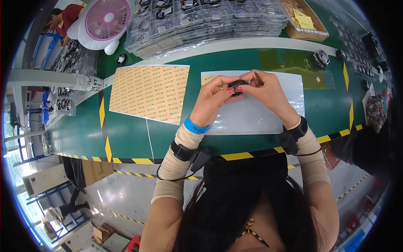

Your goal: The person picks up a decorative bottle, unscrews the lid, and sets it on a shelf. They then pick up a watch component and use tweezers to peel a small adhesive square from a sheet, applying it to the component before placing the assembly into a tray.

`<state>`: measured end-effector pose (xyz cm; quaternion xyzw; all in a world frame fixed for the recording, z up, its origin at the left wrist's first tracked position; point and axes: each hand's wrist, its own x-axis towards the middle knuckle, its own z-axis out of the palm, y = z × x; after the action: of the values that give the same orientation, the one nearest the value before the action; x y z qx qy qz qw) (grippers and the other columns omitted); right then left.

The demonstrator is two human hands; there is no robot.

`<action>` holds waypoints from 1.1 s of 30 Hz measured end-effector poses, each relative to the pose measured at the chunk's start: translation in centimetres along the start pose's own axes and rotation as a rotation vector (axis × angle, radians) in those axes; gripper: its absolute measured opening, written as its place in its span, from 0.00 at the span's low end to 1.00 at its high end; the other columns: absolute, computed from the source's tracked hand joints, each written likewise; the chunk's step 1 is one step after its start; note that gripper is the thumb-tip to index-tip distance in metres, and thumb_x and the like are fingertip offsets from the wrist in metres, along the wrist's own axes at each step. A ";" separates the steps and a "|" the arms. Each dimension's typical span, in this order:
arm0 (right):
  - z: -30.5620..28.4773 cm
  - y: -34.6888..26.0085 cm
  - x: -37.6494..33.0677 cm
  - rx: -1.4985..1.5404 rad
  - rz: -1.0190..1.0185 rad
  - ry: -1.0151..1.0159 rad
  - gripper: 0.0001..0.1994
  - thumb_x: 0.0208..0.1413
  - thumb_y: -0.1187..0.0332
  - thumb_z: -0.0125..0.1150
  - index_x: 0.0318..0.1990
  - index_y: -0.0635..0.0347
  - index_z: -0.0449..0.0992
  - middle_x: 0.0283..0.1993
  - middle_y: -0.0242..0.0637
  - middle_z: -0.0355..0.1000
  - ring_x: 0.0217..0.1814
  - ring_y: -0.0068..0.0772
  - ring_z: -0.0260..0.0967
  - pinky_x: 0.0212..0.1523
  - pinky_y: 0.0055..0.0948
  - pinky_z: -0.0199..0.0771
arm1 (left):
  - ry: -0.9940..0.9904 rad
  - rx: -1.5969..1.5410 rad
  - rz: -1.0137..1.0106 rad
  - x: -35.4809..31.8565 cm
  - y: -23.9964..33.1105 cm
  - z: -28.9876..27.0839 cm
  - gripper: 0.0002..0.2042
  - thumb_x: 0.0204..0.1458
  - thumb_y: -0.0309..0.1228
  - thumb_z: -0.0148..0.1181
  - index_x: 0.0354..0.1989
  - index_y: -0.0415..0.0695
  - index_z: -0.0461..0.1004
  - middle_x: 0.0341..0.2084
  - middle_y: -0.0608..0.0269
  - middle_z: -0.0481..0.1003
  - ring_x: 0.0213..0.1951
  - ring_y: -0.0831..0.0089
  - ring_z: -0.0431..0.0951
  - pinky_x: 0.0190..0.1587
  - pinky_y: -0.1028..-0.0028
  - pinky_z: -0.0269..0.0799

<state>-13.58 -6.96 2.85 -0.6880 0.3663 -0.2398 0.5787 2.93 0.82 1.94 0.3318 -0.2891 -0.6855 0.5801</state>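
My left hand (212,100) and my right hand (268,94) meet over a pale sheet (252,117). Between their fingertips they pinch a small, round black part (238,87), both thumbs pressed on its near side. The fingers cover much of it, so its exact kind is unclear. A thin dark pointed piece (258,78) sticks up among my right fingers; I cannot make out what it is. To the left lies a tan sheet of printed adhesive backing (149,92), apart from both hands.
Stacked clear trays of small parts (193,21) stand at the back, beside a cardboard box (308,31). A pink-and-white fan (107,19) is at back left. Small round devices (321,59) sit right, near a yellowish film (289,61). Striped tape (237,156) edges the green table.
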 end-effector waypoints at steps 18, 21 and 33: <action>0.9 1.5 -0.2 -0.024 -0.350 0.170 0.07 0.43 0.81 0.56 0.32 0.64 0.70 0.26 0.34 0.68 0.28 0.23 0.65 0.28 0.21 0.65 | -0.013 0.063 0.006 0.5 -1.0 0.3 0.15 0.54 0.22 0.47 0.51 0.31 0.65 0.47 0.52 0.68 0.48 0.67 0.69 0.53 0.68 0.66; 1.9 2.0 -0.6 -0.163 -0.370 0.213 0.09 0.42 0.82 0.55 0.32 0.61 0.70 0.30 0.37 0.69 0.29 0.33 0.69 0.30 0.24 0.68 | -0.011 0.191 0.069 -0.6 -1.6 -0.8 0.16 0.54 0.22 0.47 0.52 0.31 0.64 0.47 0.52 0.69 0.47 0.67 0.70 0.51 0.69 0.66; 0.3 1.6 -1.6 -0.733 -0.691 0.394 0.12 0.39 0.65 0.65 0.33 0.53 0.70 0.36 0.32 0.70 0.27 0.33 0.71 0.21 0.27 0.69 | -0.022 -0.116 -0.073 0.3 -2.5 -0.4 0.21 0.59 0.33 0.43 0.58 0.35 0.56 0.46 0.50 0.69 0.48 0.61 0.71 0.53 0.65 0.66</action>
<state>-14.69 -5.65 1.41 -0.8673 0.2797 -0.3972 0.1087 1.68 0.89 -0.29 0.3002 -0.2428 -0.7254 0.5699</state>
